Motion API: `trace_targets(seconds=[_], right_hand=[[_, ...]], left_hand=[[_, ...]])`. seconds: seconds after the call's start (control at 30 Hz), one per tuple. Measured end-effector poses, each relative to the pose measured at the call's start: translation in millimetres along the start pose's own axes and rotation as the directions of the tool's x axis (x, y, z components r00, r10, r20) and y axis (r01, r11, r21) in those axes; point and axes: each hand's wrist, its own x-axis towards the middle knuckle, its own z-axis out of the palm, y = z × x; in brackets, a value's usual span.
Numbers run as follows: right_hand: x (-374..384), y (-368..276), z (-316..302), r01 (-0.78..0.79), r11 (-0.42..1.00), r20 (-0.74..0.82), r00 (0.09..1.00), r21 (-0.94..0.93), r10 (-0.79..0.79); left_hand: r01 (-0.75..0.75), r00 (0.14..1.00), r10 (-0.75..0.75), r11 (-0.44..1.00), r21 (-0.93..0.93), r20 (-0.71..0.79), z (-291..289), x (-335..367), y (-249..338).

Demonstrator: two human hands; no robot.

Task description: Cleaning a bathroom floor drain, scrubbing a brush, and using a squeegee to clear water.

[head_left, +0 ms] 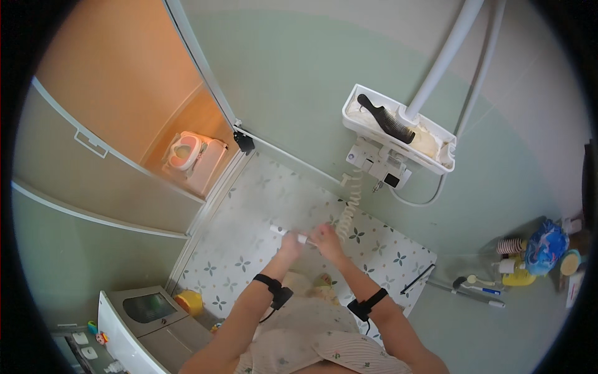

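Two bare hands are out in front of you, low in the view and over the patterned tile floor [261,187]. Your left hand [290,245] is closed around a slim white stick [278,230], with a length poking out on either side of the fist. Your right hand [326,240] sits just beside the stick's right end, fingers curled; motion blur there, so can't tell whether it grips anything. You've got a black strapped module on each forearm: left one [283,297], right one [359,310]. White coiled hose [352,209] hangs near your right hand, below a white wall tray [360,128] carrying a black comb [386,118]. Pink potty seat [185,151] is past the door frame, upper left of you. Yellow bucket [189,303] stands by the grey cabinet [177,340] at your left; blue bag [547,247] and bottles are far right.
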Motion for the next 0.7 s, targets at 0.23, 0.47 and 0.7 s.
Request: trace_targets(seconds=[0.23, 0.47, 0.7], right_hand=[[3.2, -58.6, 56.7, 0.110, 0.985, 0.270, 0.952, 0.136, -0.144], [31.0, -82.1, 136.1, -0.113, 0.970, 0.500, 0.841, -0.215, 0.208], [54.1, -132.1, 217.8, -0.189, 0.819, 0.306, 0.863, -0.542, 0.402]], left_hand=[[-0.522, 0.834, 0.267, 0.666, 0.533, 0.483, -88.9, 51.9, 26.7], [0.264, 0.832, -0.402, 0.893, 0.365, 0.383, -103.9, 11.1, 133.4], [0.094, 0.806, -0.561, 0.436, 0.895, 0.189, -167.3, 49.8, 215.2]])
